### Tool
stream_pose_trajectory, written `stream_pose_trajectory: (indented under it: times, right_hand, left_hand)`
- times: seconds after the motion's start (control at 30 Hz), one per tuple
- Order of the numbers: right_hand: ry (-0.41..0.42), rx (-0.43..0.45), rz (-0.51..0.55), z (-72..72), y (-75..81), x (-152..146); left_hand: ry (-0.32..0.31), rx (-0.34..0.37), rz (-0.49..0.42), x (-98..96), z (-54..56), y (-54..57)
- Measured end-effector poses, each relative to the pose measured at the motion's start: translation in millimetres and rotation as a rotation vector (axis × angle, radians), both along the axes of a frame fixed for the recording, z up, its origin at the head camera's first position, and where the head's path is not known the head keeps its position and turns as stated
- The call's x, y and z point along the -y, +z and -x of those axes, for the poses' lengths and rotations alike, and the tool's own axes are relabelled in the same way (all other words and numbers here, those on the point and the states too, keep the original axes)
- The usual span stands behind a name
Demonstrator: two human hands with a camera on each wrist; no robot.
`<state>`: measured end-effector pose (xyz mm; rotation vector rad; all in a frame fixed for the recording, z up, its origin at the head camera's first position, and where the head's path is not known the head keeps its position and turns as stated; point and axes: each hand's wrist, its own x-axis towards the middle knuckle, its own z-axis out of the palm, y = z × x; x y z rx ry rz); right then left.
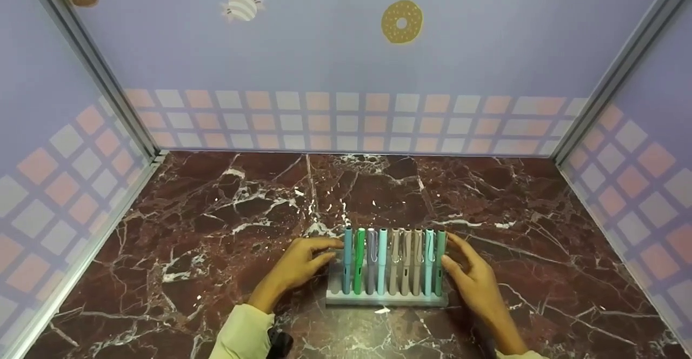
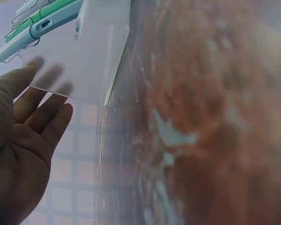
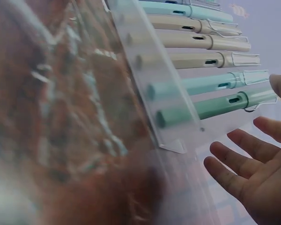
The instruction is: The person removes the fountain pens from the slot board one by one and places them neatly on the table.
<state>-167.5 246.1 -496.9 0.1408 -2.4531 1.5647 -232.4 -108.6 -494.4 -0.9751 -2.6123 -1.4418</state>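
A translucent pen stand [image 1: 386,300] stands on the marbled surface with several capped pens [image 1: 382,261] upright in a row. The pens are blue, green, lilac, light blue, tan and dark green. At the stand's left edge is my left hand [image 1: 303,264]; in the left wrist view its extended fingertips show blurred through the frosted panel [image 2: 93,65], with the thumb at the panel's edge. My right hand [image 1: 476,280] is at the right end, fingers spread and relaxed. Its thumb lies near the dark green pen [image 3: 220,107]; contact there cannot be made out.
The reddish-brown marbled tabletop [image 1: 216,251] spreads around the stand. A lilac back wall [image 1: 324,51] with checks and sweets printed on it closes the far side. Similar panels [image 1: 70,186] flank both sides, joined by grey metal corner posts [image 1: 102,72].
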Motion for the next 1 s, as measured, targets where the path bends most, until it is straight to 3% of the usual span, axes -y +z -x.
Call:
stream_pose_trajectory:
  times: [0.23,0.5,0.7,1.0]
  right_hand:
    - [-0.095,0.023,0.14,-8.0,-11.8,6]
    - [-0.195,0.0,0.303,-8.7,-12.7,9]
    - [-0.151,0.055,0.326,-9.2,-17.2,10]
    - [-0.128,0.124,0.276,-10.4,-20.0,10]
  left_hand:
    - [-0.008,0.036,-0.023,-0.4,1.3,-7.9]
    - [-0.002,0.05,-0.028,0.3,3.1,-7.8]
    - [0.0,0.041,-0.036,0.6,3.4,-8.6]
    - [-0.008,0.05,-0.028,0.6,3.9,-7.2]
